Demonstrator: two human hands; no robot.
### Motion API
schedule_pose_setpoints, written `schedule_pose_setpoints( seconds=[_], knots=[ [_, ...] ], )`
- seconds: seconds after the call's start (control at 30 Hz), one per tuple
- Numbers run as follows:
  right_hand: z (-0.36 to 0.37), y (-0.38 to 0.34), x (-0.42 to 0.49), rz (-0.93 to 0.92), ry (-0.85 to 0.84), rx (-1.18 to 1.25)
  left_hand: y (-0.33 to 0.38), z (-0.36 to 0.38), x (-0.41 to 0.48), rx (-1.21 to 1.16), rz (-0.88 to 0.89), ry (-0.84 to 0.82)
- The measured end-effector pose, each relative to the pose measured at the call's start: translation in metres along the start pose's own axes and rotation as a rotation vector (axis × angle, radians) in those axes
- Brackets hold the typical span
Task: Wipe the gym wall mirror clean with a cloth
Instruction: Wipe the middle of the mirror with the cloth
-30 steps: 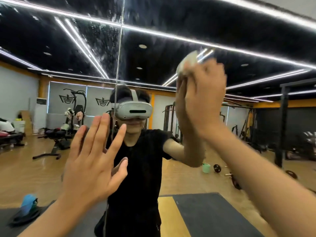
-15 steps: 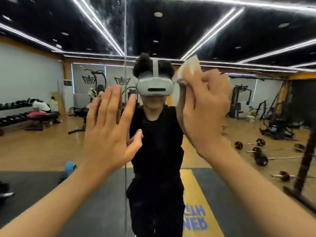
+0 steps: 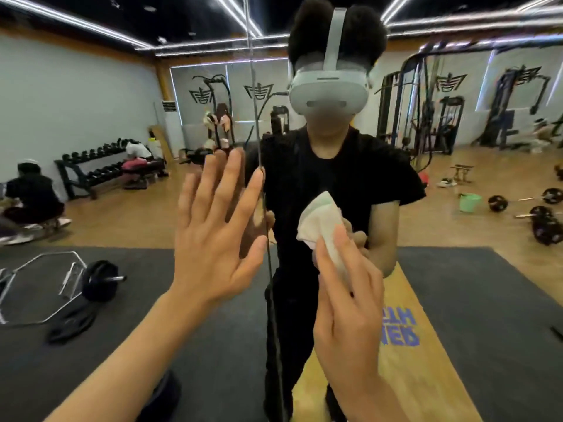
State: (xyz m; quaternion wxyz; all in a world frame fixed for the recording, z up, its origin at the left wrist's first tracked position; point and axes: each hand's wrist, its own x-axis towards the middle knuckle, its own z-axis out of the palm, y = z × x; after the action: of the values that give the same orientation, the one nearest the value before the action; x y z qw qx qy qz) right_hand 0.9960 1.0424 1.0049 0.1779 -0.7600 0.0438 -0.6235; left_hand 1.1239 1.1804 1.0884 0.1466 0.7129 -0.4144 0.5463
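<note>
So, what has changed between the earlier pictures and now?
The right hand, holding the crumpled white cloth, moved down the gym wall mirror, from above the reflected white headset to chest level. The left hand stayed open and flat against it.

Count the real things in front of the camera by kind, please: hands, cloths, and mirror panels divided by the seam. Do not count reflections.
Hands: 2, the left hand and the right hand
Cloths: 1, the white cloth under the right hand's fingers
Mirror panels: 2, the left panel and the right panel, either side of the seam
Total: 5
</note>
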Motion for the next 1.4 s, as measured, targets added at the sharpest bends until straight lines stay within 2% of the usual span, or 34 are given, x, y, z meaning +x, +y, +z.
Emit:
schedule_pose_setpoints(
  seconds=[0.13,0.3,0.53,0.73,0.87,1.1,1.3,1.4],
  knots=[
    [0.014,-0.021,0.002,0.031,0.004,0.03,-0.008,0.017,-0.017,-0.012,0.028,0.036],
    [0.034,-0.042,0.026,0.025,0.082,-0.061,-0.01,0.026,-0.021,-0.048,0.023,0.077],
    [0.072,-0.036,-0.02,0.067,0.092,-0.192,-0.01,0.038,-0.025,-0.018,0.036,0.112],
    [0.067,-0.048,0.039,0.02,0.106,-0.075,-0.011,0.036,-0.026,-0.05,0.037,0.112],
    [0.06,-0.053,0.082,0.005,0.158,-0.082,-0.009,0.034,-0.025,-0.059,0.028,0.114],
    [0.053,-0.042,0.011,0.054,0.065,-0.216,-0.009,0.036,-0.026,-0.035,0.025,0.137],
    [0.05,-0.053,0.111,-0.068,0.134,-0.262,-0.009,0.038,-0.028,-0.025,0.017,0.162],
    [0.043,-0.047,0.126,-0.105,0.142,-0.258,-0.01,0.038,-0.029,-0.009,0.022,0.154]
  ],
)
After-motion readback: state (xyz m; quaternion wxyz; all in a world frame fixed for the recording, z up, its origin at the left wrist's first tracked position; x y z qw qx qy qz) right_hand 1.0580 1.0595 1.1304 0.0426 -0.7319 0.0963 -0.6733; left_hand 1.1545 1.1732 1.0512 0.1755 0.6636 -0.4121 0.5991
